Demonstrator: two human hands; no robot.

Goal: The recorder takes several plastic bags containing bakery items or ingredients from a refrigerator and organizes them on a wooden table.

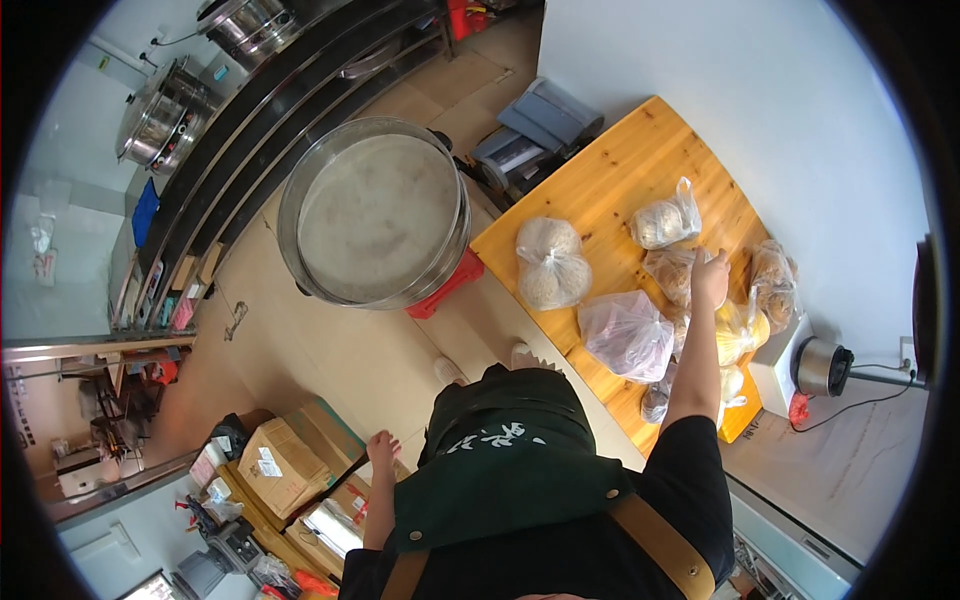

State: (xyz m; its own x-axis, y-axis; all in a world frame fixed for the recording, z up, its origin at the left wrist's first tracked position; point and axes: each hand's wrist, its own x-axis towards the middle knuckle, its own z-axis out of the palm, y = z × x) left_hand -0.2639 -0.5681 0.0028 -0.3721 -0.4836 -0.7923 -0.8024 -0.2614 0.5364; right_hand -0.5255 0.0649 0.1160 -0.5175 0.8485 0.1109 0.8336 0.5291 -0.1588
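My right hand [711,277] reaches over the wooden table, fingers curled at the top of a clear plastic bag [668,273] with brownish contents. Around it on the table lie more bags: a knotted bag of pale round lumps [552,263], a small clear bag [664,222], a large pinkish-white bag [626,335], a yellow bag [737,330] and a bag of brown items [773,280]. What most bags contain is too unclear to name. Down at my left side, my left hand [382,447] hangs with its fingers apart, holding nothing.
A big round metal pot [375,215] of cloudy liquid stands on a red stool [448,285], left of the table [610,180]. Grey plastic bins [550,110] sit beyond the table. Cardboard boxes [285,465] are behind at left; a metal appliance [824,365] is by the right wall.
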